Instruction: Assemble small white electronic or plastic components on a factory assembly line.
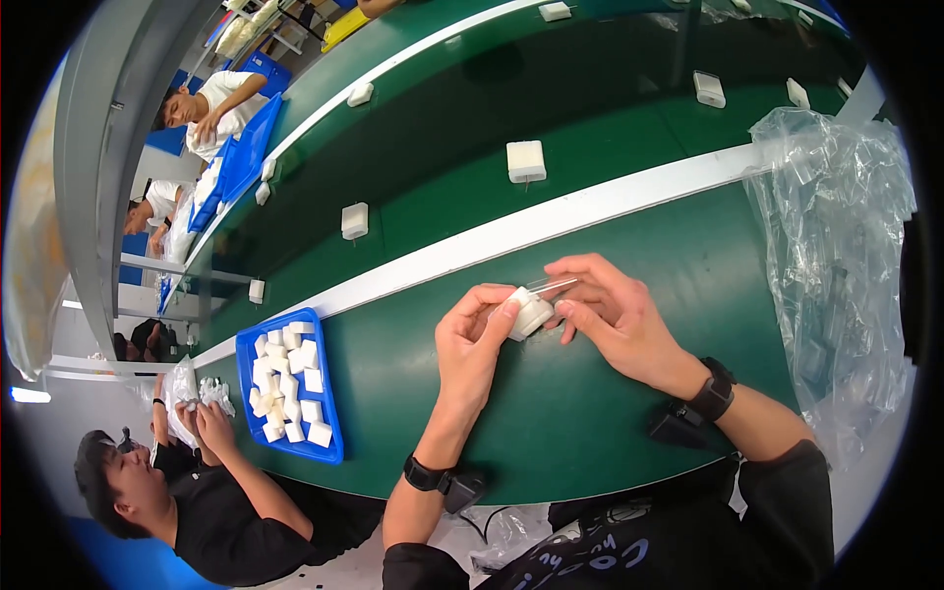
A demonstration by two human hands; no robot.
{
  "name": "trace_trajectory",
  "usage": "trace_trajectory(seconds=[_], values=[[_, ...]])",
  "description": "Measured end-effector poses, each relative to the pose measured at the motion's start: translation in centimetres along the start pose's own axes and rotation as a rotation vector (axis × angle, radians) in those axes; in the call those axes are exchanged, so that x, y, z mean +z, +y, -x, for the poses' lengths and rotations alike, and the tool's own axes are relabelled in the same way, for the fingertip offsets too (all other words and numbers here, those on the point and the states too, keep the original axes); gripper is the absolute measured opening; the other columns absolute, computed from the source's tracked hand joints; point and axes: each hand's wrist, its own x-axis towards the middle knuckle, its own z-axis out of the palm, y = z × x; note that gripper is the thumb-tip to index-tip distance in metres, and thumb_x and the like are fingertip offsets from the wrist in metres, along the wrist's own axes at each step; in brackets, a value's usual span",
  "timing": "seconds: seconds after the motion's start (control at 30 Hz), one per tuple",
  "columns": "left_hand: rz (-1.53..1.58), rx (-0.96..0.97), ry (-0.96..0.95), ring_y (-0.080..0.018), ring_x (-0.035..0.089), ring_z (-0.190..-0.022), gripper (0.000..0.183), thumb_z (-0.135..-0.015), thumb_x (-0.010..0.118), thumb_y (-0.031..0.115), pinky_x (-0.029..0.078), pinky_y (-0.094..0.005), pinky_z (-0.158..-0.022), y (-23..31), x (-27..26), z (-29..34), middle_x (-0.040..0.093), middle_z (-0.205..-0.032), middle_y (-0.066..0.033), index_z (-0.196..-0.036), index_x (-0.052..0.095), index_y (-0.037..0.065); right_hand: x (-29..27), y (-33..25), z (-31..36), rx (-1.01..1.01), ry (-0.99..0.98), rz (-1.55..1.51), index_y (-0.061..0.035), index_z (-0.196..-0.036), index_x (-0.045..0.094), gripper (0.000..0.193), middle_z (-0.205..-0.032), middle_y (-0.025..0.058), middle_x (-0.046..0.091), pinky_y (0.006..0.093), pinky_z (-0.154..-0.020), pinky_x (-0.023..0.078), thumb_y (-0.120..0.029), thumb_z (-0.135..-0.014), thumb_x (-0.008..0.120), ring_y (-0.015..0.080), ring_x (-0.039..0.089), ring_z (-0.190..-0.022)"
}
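Note:
My left hand [466,339] grips a small white block-shaped plastic piece [531,313] between thumb and fingers, above the green work surface. From the right, my right hand [629,320] meets it, thumb near the block's side. A thin clear plastic piece [553,284] shows at the fingertips of that hand, its edge catching light. Whether the clear piece is joined to the block cannot be made out. Both hands are closed, and the fingers partly hide the block.
On my left sits a blue tray [329,403] of white blocks, near a co-worker in black [226,521]. Beyond a white rail [531,221], a green conveyor [433,187] carries spaced white blocks [526,160]. Clear plastic bags [836,256] hang at right. More people work at far left.

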Motion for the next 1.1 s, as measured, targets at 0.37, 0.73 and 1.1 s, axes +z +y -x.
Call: trace_trajectory(seconds=[0.37, 0.73, 1.1], values=[[-0.249, 0.058, -0.151, -0.0117, 0.062, -0.092, 0.013, -0.095, 0.065, 0.004, 0.05, -0.0251, -0.081, 0.5, -1.1, 0.0, 0.065, -0.099, -0.0058, -0.106, 0.064, -0.003, -0.3, -0.3, -0.3, 0.097, -0.079, 0.038, 0.0014, -0.128, 0.052, 0.031, -0.105, 0.0137, 0.067, 0.0266, -0.067, 0.056, -0.002, -0.097, 0.056, 0.0144, 0.066, -0.082], [0.027, 0.037, -0.195, -0.0191, 0.064, -0.102, 0.027, -0.092, 0.067, 0.004, 0.058, -0.0325, -0.084, 0.2, -1.7, -0.2, 0.063, -0.116, -0.0138, -0.116, 0.059, -0.005, 0.2, -0.4, -0.1, 0.019, 0.008, 0.01, 0.0033, -0.13, 0.05, 0.033, -0.109, 0.0172, 0.063, 0.0265, -0.063, 0.055, -0.004, -0.098, 0.056, 0.0183, 0.067, -0.081], [-0.026, -0.05, -0.25, -0.0146, 0.068, -0.076, 0.017, -0.09, 0.07, 0.001, 0.057, -0.0266, -0.067, -0.3, -1.8, 0.2, 0.069, -0.091, -0.0126, -0.102, 0.06, -0.005, 1.3, 0.9, 0.3, -0.002, -0.026, 0.085, 0.0035, -0.126, 0.048, 0.031, -0.111, 0.0171, 0.064, 0.0272, -0.069, 0.055, 0.003, -0.096, 0.054, 0.0183, 0.066, -0.089]])
